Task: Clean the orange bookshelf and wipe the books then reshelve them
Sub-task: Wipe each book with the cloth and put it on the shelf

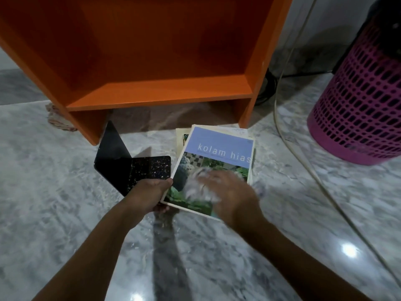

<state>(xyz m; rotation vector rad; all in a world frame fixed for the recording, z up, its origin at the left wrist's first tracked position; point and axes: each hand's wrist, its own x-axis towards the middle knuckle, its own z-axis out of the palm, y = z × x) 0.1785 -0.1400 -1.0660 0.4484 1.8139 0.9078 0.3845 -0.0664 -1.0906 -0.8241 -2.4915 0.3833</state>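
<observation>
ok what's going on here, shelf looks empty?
A person kneels over a marble floor in front of the orange bookshelf, whose visible shelf holds nothing. The left hand grips the lower-left edge of the top book, "kolam hias", on a small stack. The right hand, motion-blurred, rubs a whitish cloth over its cover. A black metal bookend stands beside the stack; a pink perforated basket stands to the right.
</observation>
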